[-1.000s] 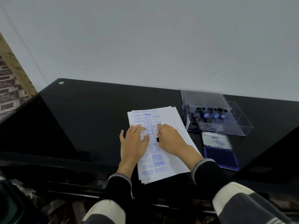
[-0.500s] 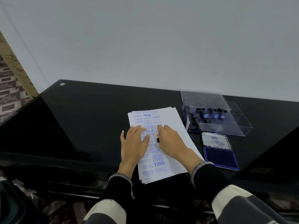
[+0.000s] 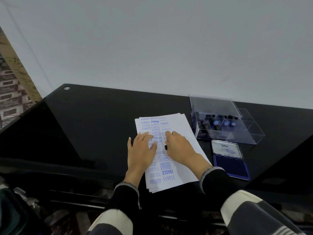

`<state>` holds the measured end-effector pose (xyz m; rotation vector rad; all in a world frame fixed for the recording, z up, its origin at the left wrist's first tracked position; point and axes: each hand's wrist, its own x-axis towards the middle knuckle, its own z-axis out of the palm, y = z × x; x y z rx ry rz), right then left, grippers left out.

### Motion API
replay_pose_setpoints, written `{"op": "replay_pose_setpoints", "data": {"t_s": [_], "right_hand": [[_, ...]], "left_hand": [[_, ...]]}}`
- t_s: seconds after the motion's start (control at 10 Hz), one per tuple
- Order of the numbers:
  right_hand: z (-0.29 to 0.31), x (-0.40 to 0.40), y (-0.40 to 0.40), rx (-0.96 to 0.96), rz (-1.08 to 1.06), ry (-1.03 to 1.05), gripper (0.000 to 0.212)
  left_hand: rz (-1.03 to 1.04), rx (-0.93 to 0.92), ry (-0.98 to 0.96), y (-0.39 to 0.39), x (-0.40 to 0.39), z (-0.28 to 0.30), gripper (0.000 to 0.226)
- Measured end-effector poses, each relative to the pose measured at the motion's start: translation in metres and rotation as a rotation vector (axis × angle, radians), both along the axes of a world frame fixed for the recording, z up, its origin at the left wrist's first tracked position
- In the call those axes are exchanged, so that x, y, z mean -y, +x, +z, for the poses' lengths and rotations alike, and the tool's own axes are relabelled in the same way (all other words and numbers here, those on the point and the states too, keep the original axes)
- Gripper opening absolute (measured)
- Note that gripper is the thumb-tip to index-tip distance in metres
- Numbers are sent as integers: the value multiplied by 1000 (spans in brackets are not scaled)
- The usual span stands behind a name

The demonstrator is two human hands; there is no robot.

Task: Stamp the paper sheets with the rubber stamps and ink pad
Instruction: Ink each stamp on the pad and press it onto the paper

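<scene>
Two hands: both rest on a stack of stamped sheets on a glossy black desk point(image 3: 94, 126).
Left hand point(image 3: 141, 148): fingers straight and slightly spread, lying flat on the left side of the paper stack point(image 3: 184, 133), grip around nothing.
Paper stack: white sheets near the desk's front edge, the top one printed in blue with SAMPLE, FRAGILE, AIR MAIL, FAX OUT and AMENDED.
Right hand point(image 3: 179, 147): fingers curled over a small black rubber stamp point(image 3: 165, 147), its end showing beside the thumb, pressed to the top sheet.
Clear plastic box point(image 3: 250, 133): right of the paper, lid open, more stamps point(image 3: 216, 123) lying inside.
Ink pad point(image 3: 232, 164): open just in front of the box, blue pad facing up, lid reading Artline.
</scene>
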<state>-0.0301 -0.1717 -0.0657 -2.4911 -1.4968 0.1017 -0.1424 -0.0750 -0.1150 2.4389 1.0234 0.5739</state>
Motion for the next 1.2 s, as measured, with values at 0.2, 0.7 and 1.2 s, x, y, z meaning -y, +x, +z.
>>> {"op": "replay_pose_setpoints", "data": {"t_s": [0.2, 0.7, 1.2], "right_hand": [[1, -2, 1, -11, 9, -9, 9], [-4, 0, -1, -3, -8, 40, 19], [-4, -2, 3, 18, 13, 61, 17]], "left_hand": [[-2, -6, 13, 0, 0, -1, 40], [-3, -2, 18, -1, 0, -1, 40], [-3, 12, 23, -1, 1, -1, 40]]}}
